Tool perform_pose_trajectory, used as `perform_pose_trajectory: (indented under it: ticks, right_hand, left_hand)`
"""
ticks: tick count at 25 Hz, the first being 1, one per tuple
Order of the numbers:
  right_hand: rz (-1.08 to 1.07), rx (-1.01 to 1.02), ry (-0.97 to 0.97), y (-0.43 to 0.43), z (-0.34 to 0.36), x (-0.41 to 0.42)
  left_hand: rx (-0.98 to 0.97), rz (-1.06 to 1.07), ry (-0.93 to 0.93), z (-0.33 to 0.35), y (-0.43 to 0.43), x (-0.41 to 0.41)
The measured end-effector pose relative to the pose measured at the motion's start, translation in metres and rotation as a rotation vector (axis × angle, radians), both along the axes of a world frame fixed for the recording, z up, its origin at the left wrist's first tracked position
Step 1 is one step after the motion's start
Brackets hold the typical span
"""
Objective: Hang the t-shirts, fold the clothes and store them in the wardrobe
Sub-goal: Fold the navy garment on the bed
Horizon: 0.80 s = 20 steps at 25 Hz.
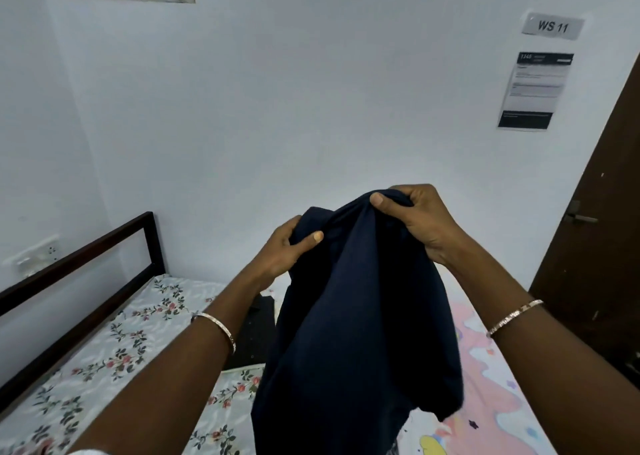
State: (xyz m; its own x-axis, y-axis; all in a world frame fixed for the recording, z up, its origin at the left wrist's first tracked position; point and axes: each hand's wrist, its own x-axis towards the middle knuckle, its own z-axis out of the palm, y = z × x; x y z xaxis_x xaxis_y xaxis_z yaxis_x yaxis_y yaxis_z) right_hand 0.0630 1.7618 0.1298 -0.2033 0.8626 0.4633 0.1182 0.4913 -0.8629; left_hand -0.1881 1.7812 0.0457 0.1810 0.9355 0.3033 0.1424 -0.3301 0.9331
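I record both hands raised close together, side by side. The left hand (285,252) pinches a dark navy garment of soft cloth (360,316), with the thumb pressed flat on the near face and the fingers curled behind the fabric. The right hand (420,221), slightly higher and just beside it, grips the bunched top edge of the same garment, thumb forward and fingers wrapped over the fold.

The garment hangs from both grips and falls between the forearms. I cannot tell whether its lower end touches anything.

The left wrist carries a thin silver bangle (221,328), the right a thin gold-toned bangle (515,317).

Below the left forearm lies a white bedsheet printed with pink flowers and green leaves (114,344). A dark bed rail (79,259) runs further out on that side. A second dark garment (254,333) lies flat just under the left wrist. Below the right forearm lies a pink patterned sheet (485,368). Beyond the right hand stands a dark brown door (595,247).
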Motion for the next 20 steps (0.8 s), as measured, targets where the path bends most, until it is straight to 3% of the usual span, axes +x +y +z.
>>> perform_pose_trajectory:
  ticks: [7,12,16,20]
  right_hand:
    - [0.06,0.032,-0.005,-0.014,0.032,0.061]
    - [0.014,0.029,0.065,-0.018,0.039,0.125]
    - [-0.114,0.015,0.12,-0.02,0.032,0.185]
    - [-0.218,-0.019,0.076,-0.025,0.016,0.244]
  left_hand:
    - [-0.438,-0.026,0.213,-0.101,0.015,0.052]
    - [-0.348,-0.087,0.155,-0.146,0.033,0.1]
    - [-0.233,0.158,-0.016,-0.138,0.038,0.128]
    - [-0.033,0.379,0.06,-0.107,0.05,0.112]
